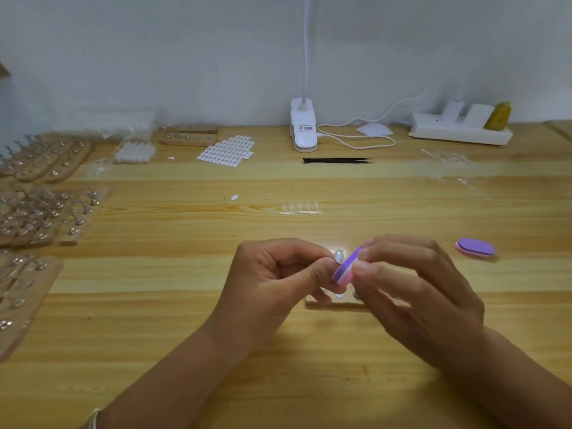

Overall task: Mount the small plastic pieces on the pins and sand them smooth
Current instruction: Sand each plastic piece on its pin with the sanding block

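At the far left edge of the light wooden surface (pixel 185 305) lie several wooden boards studded with metal pins (pixel 46 212), packed side by side. Further back, a sheet of small white oval stickers (pixel 227 150) lies flat.

Near the middle front, the left hand (pixel 272 289) has its fingers curled. Its thumb and forefinger pinch a small clear plastic piece (pixel 339 256), held up above the surface. Whether the piece sits on a pin is hidden by the fingertips. Touching the piece from the right is a purple-and-pink oval sanding block (pixel 345 269), tilted on edge with its purple face toward the piece. The right hand (pixel 411 289) grips that block between thumb and fingertips.

Under both hands a small pale wooden block (pixel 337 302) rests on the surface, mostly covered. Behind the hands lies a clear plastic strip of pieces (pixel 300 209), then black tweezers (pixel 337 160) and, at the wall, a white clip lamp (pixel 304 128).

To the right of the right hand, apart from it, a second purple-and-pink sanding block (pixel 475 247) lies flat. At the back right stands a white power strip (pixel 461 131).
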Demonstrator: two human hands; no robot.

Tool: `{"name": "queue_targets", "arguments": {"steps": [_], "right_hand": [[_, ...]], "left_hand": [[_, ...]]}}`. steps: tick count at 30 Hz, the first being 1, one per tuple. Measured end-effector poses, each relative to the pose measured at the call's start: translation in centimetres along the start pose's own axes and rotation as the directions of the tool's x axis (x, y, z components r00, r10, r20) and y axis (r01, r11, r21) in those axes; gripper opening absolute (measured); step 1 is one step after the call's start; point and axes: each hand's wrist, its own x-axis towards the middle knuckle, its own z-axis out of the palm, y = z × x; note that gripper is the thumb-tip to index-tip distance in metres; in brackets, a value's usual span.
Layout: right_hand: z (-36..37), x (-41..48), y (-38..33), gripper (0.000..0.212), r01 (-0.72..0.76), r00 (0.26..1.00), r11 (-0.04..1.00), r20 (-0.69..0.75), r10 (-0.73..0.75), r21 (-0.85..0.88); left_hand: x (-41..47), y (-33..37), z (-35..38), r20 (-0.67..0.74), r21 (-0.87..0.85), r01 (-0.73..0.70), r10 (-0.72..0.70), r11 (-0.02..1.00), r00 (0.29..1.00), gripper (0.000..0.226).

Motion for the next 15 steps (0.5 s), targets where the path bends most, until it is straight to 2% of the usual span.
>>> {"name": "queue_targets", "arguments": {"steps": [3,7,12,15], "right_hand": [[0.3,0.1,-0.2,0.035,0.016,1.000,1.000,0.015,-0.016,-0.012],[-0.2,0.1,0.7,0.036,-0.049,0.999,0.997,0.006,0.050,-0.061],[0.3,-0.1,-0.2,0.040,0.014,1.000,1.000,0.014,-0.014,0.002],[0.0,0.0,0.9,0.038,-0.022,0.999,0.998,0.024,0.024,-0.055]], "left_hand": [[0.0,0.0,0.0,0.010,-0.008,0.004,-0.004,1.000,1.000,0.014],[0.1,0.1,-0.1,0.003,-0.013,0.024,-0.024,1.000,1.000,0.012],[0.0,0.3,0.0,0.053,-0.004,0.026,-0.026,1.000,0.998,0.013],[0.0,0.6,-0.1,0.046,-0.025,0.041,-0.040,0.999,0.998,0.017]]}}
